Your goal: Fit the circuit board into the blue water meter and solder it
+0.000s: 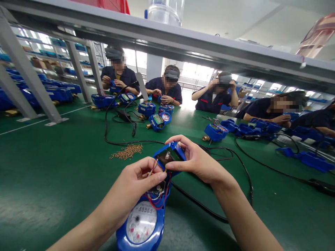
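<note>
A blue water meter (142,223) with a round white dial lies on the green table (52,174) right in front of me. My left hand (136,186) grips its upper body, fingers curled near the red and coloured wires (157,198) in the open housing. My right hand (195,160) pinches a blue electronics cover (170,155) with a dark display, tilted up above the housing and joined to it by the wires.
A heap of small brass screws (127,151) lies to the left. Black cables (235,164) run across the table. More blue meters (158,120) and blue housings (217,131) stand further back. Several people in dark uniforms sit along the far side. Grey frame legs (28,80) stand at left.
</note>
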`<state>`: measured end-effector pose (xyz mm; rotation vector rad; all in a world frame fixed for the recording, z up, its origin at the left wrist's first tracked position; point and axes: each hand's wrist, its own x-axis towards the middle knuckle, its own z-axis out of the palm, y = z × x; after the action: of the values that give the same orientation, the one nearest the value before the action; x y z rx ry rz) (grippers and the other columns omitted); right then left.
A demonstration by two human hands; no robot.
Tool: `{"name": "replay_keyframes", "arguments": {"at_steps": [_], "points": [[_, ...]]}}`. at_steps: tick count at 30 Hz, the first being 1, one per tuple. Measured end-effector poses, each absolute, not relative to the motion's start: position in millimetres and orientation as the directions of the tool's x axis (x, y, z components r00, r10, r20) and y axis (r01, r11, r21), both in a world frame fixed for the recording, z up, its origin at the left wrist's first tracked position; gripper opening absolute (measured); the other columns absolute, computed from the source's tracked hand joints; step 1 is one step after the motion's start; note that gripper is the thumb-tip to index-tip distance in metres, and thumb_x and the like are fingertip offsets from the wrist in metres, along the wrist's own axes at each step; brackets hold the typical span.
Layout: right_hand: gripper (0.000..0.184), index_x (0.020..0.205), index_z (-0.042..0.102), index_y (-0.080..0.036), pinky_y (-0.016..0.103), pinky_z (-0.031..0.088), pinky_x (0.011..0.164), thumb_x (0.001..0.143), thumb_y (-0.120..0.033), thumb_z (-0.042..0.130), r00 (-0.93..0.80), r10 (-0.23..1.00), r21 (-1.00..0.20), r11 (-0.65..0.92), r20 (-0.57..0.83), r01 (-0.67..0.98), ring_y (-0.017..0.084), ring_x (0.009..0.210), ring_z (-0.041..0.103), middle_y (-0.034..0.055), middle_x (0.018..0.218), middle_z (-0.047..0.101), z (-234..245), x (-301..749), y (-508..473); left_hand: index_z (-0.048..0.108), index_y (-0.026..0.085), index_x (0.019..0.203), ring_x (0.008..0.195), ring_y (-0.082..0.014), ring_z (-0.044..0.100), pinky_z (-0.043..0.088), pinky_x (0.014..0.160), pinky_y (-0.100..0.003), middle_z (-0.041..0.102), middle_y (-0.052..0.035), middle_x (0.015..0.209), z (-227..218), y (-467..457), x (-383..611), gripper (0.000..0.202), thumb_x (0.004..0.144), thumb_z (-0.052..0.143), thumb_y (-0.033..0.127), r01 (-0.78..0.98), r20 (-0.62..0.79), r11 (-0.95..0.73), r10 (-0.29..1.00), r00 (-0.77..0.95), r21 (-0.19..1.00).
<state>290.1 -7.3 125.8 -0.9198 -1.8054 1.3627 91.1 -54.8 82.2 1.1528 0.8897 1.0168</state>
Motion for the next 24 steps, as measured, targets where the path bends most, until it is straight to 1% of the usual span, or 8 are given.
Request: {"name": "replay_keyframes", "arguments": {"at_steps": [3, 6, 10, 13, 15, 18, 21, 24], "points": [[0.054, 0.111, 0.054, -0.024, 0.026, 0.047, 0.081, 0.069, -0.030, 0.088, -0.469, 0.877, -0.984, 0.159, 0.104, 0.079, 0.014, 0.090, 0.057, -0.0027, 0.095, 0.060, 122.6, 286.0, -9.2, 0.059, 0.019, 0.066, 0.078, -0.0150, 0.054, 0.044, 0.070, -0.026, 0.054, 0.0017, 0.082, 82.8, -58.0, 87.4, 0.024, 0.081, 0.073, 0.031, -0.079, 0.077, -0.053, 0.935, 0.347, 0.995], [0.055, 0.105, 0.052, -0.024, 0.024, 0.048, 0.075, 0.065, -0.029, 0.090, -0.460, 0.886, -0.998, 0.070, 0.064, -0.004, 0.012, 0.084, 0.057, -0.0035, 0.092, 0.059, 120.0, 282.6, -11.0, 0.059, 0.020, 0.063, 0.080, -0.0174, 0.055, 0.043, 0.072, -0.028, 0.055, 0.0007, 0.083, 83.5, -59.7, 86.9, 0.023, 0.083, 0.068, 0.026, 0.181, 0.166, -0.230, 0.936, 0.311, 0.956], [0.058, 0.100, 0.048, -0.023, 0.023, 0.049, 0.073, 0.062, -0.026, 0.092, -0.472, 0.882, -0.995, -0.048, 0.001, -0.091, 0.012, 0.081, 0.059, -0.0042, 0.089, 0.060, 114.9, 280.4, -8.4, 0.056, 0.021, 0.063, 0.074, -0.0163, 0.054, 0.040, 0.068, -0.029, 0.056, 0.0021, 0.076, 82.4, -56.9, 87.5, 0.024, 0.086, 0.062, 0.021, 0.365, 0.197, -0.304, 0.933, 0.300, 0.880], [0.060, 0.099, 0.046, -0.023, 0.023, 0.049, 0.073, 0.060, -0.026, 0.092, -0.453, 0.891, -0.991, -0.091, -0.036, -0.101, 0.012, 0.080, 0.060, -0.0042, 0.087, 0.062, 111.2, 279.2, -5.6, 0.056, 0.021, 0.069, 0.072, -0.0154, 0.053, 0.040, 0.067, -0.028, 0.056, 0.0033, 0.075, 80.0, -52.3, 82.8, 0.019, 0.086, 0.064, 0.023, 0.349, 0.137, -0.276, 0.917, 0.374, 0.896], [0.060, 0.098, 0.045, -0.023, 0.023, 0.049, 0.072, 0.061, -0.027, 0.092, -0.432, 0.901, -0.990, -0.097, -0.045, -0.100, 0.012, 0.079, 0.060, -0.0044, 0.086, 0.061, 110.1, 277.9, -5.5, 0.059, 0.023, 0.086, 0.082, -0.0172, 0.058, 0.045, 0.073, -0.029, 0.061, 0.0027, 0.085, 79.1, -49.9, 78.4, 0.009, 0.086, 0.067, 0.028, 0.232, 0.090, -0.204, 0.902, 0.423, 0.951], [0.058, 0.097, 0.044, -0.023, 0.022, 0.047, 0.071, 0.063, -0.029, 0.091, -0.409, 0.912, -0.995, -0.072, -0.036, -0.074, 0.012, 0.079, 0.058, -0.0047, 0.085, 0.060, 111.0, 274.8, -9.2, 0.055, 0.026, 0.106, 0.100, -0.0202, 0.061, 0.050, 0.086, -0.031, 0.064, 0.0006, 0.103, 79.6, -49.1, 74.5, 0.025, 0.089, 0.067, 0.040, 0.036, 0.088, -0.110, 0.918, 0.387, 0.993], [0.056, 0.097, 0.045, -0.023, 0.021, 0.045, 0.071, 0.066, -0.030, 0.090, -0.386, 0.923, -1.000, -0.017, -0.007, -0.022, 0.011, 0.080, 0.055, -0.0054, 0.085, 0.059, 112.7, 271.8, -14.5, 0.057, 0.025, 0.098, 0.089, -0.0172, 0.061, 0.050, 0.078, -0.027, 0.063, 0.0016, 0.092, 80.8, -50.5, 75.1, 0.023, 0.091, 0.062, 0.046, 0.064, 0.135, -0.158, 0.953, 0.269, 0.985], [0.054, 0.096, 0.044, -0.024, 0.022, 0.043, 0.070, 0.068, -0.034, 0.088, -0.424, 0.906, -1.000, 0.002, -0.007, 0.021, 0.012, 0.079, 0.053, -0.0051, 0.085, 0.058, 113.1, 271.7, -16.9, 0.058, 0.024, 0.093, 0.076, -0.0143, 0.059, 0.047, 0.069, -0.025, 0.060, 0.0035, 0.081, 80.5, -52.0, 76.2, 0.022, 0.094, 0.058, 0.046, 0.154, 0.160, -0.200, 0.958, 0.239, 0.968]]}}
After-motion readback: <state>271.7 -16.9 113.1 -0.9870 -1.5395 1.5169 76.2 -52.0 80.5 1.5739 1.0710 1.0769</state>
